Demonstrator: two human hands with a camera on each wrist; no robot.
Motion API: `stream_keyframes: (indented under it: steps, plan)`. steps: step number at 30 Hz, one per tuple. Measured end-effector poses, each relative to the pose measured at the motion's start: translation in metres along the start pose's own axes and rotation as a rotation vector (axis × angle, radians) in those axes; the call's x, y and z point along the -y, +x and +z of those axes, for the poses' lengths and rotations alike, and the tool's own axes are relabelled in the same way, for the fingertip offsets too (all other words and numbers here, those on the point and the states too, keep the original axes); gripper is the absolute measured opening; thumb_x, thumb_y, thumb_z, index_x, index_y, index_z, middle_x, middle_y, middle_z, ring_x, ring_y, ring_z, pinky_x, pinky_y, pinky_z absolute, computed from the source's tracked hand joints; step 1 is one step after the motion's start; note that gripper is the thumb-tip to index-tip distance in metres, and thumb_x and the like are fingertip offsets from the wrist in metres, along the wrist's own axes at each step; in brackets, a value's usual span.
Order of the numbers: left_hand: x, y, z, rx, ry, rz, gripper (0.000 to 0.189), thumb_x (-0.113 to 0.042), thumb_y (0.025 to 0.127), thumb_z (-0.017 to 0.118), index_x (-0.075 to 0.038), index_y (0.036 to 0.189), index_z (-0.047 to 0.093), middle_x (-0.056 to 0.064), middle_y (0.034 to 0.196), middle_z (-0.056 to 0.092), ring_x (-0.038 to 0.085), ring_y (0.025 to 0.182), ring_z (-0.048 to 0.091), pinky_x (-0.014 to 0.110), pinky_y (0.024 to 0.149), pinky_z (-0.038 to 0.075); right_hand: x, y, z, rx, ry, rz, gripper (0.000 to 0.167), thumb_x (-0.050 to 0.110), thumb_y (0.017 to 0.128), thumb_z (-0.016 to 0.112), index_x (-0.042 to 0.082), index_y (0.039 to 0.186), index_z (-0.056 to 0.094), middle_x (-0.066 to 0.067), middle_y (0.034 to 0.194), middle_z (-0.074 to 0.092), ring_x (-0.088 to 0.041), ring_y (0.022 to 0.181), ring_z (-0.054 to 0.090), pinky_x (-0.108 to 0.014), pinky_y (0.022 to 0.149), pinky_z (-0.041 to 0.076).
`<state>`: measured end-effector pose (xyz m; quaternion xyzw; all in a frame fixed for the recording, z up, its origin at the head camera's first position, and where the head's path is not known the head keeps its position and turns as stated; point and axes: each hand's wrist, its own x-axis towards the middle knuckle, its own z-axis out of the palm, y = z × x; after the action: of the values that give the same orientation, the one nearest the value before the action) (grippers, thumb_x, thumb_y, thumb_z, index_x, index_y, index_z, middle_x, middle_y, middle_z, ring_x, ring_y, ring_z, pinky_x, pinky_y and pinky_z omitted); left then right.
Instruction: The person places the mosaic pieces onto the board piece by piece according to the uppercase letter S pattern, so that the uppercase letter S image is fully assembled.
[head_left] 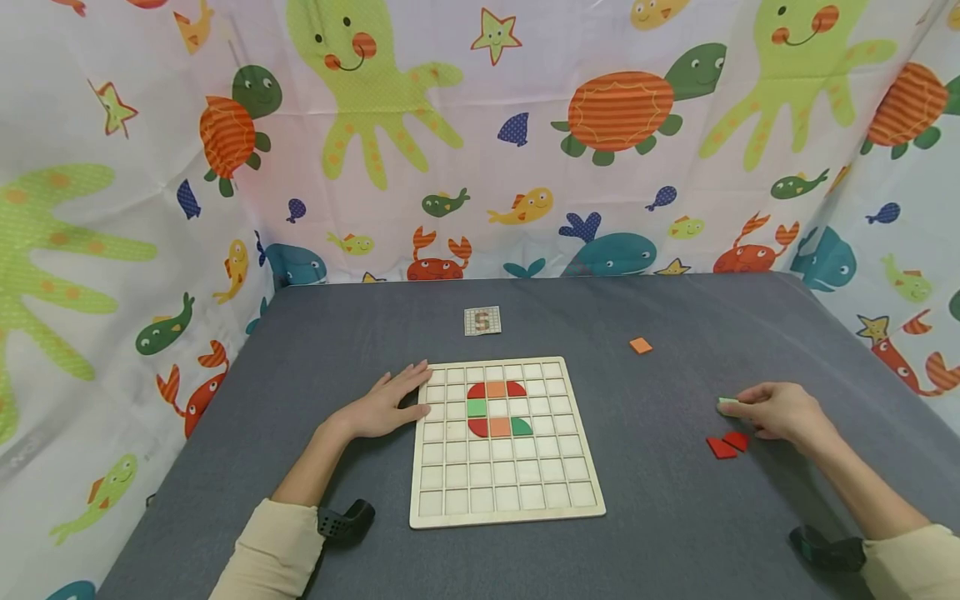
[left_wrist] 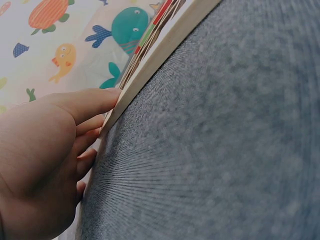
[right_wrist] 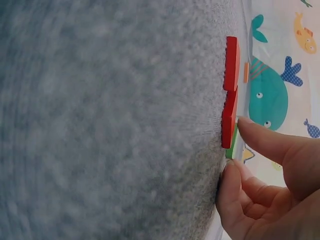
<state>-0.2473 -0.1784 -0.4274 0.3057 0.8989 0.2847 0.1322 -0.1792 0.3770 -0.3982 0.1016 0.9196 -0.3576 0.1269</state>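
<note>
My left hand lies with extended fingers against the left edge of a wooden grid board; in the left wrist view its thumb touches the board's side. Set in the grid are red rounded pieces, orange squares, a green square and a green rounded piece. Over at the right, my right hand pinches a green tile between thumb and fingers, low over the table. Two red tiles lie just beside that hand. The green tile is partly hidden behind a red one in the right wrist view.
A small card with a grid and an S-shaped pattern lies behind the board. One orange tile is on the grey table between board and right hand. A curtain with sea animals hangs behind and at the sides.
</note>
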Motion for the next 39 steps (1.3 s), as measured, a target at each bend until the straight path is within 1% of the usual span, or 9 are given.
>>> stream_keyframes:
  steps: [4,8,14,17,20,26,30,34,39]
  plan:
    - [-0.001,0.000,0.000,0.001,0.007,0.000,0.067,-0.030,0.098,0.054,0.002,0.150,0.024,0.019,0.155,0.017,0.036,0.142,0.010,0.058,0.110,0.002,0.000,0.002,0.001,-0.012,-0.014,-0.004,0.064,0.045,0.081,0.075,-0.010,0.109,0.059,-0.011,0.096,0.062,-0.018,0.076,0.056,-0.031,0.062,0.053]
    - [-0.001,0.000,0.000,0.001,0.007,-0.001,0.067,-0.028,0.098,0.054,0.001,0.150,0.024,0.019,0.155,0.017,0.035,0.142,0.009,0.058,0.110,0.002,0.000,0.003,0.002,-0.017,0.009,-0.027,0.055,0.035,0.082,0.076,-0.009,0.108,0.055,-0.006,0.089,0.063,-0.018,0.074,0.055,-0.031,0.061,0.052]
    - [-0.001,-0.002,0.001,-0.003,0.007,0.010,0.066,-0.027,0.099,0.054,0.004,0.149,0.025,0.021,0.154,0.017,0.038,0.142,0.010,0.060,0.109,0.002,-0.001,0.003,0.004,0.025,0.104,-0.070,0.053,0.021,0.089,0.070,-0.017,0.120,0.048,-0.008,0.093,0.068,-0.018,0.077,0.065,-0.033,0.066,0.055]
    - [-0.001,-0.002,0.001,-0.005,0.009,0.014,0.066,-0.027,0.099,0.054,0.004,0.149,0.025,0.021,0.155,0.018,0.037,0.142,0.010,0.060,0.109,0.002,-0.001,0.004,0.006,0.023,0.135,-0.082,0.049,0.020,0.093,0.064,-0.018,0.121,0.049,-0.010,0.094,0.068,-0.017,0.078,0.066,-0.033,0.067,0.055]
    - [0.000,-0.002,0.001,-0.009,0.008,0.022,0.067,-0.028,0.098,0.054,0.004,0.149,0.025,0.022,0.154,0.018,0.038,0.142,0.011,0.061,0.108,0.003,-0.001,0.005,0.008,0.020,0.170,-0.082,0.045,0.020,0.096,0.060,-0.017,0.119,0.050,-0.009,0.095,0.067,-0.014,0.078,0.066,-0.032,0.068,0.056]
    - [0.000,-0.001,0.001,-0.006,0.003,0.027,0.067,-0.029,0.098,0.054,0.004,0.149,0.024,0.022,0.154,0.017,0.039,0.141,0.011,0.061,0.108,0.003,0.003,0.005,0.011,0.055,0.254,-0.136,0.048,0.019,0.096,0.061,-0.017,0.123,0.046,-0.010,0.098,0.065,-0.013,0.080,0.067,-0.031,0.070,0.056]
    - [0.000,0.000,0.000,0.006,0.008,0.010,0.067,-0.029,0.099,0.054,0.002,0.150,0.023,0.019,0.156,0.016,0.036,0.142,0.009,0.059,0.109,0.001,0.007,0.004,0.012,0.045,0.257,-0.174,0.048,0.019,0.095,0.061,-0.017,0.124,0.047,-0.012,0.099,0.066,-0.014,0.080,0.067,-0.031,0.070,0.056]
    - [0.000,0.000,0.000,0.008,0.011,0.005,0.066,-0.029,0.099,0.053,0.002,0.150,0.024,0.019,0.156,0.016,0.036,0.142,0.009,0.059,0.109,0.001,0.011,0.005,0.014,0.020,0.241,-0.172,0.048,0.021,0.094,0.063,-0.015,0.122,0.050,-0.012,0.099,0.066,-0.015,0.081,0.067,-0.032,0.071,0.056]
    - [0.000,-0.001,0.000,0.004,0.010,0.005,0.066,-0.029,0.099,0.053,0.002,0.150,0.024,0.019,0.155,0.016,0.036,0.142,0.009,0.059,0.109,0.001,0.016,0.006,0.017,0.022,0.236,-0.175,0.048,0.022,0.093,0.064,-0.015,0.122,0.050,-0.014,0.101,0.065,-0.016,0.083,0.067,-0.032,0.071,0.056]
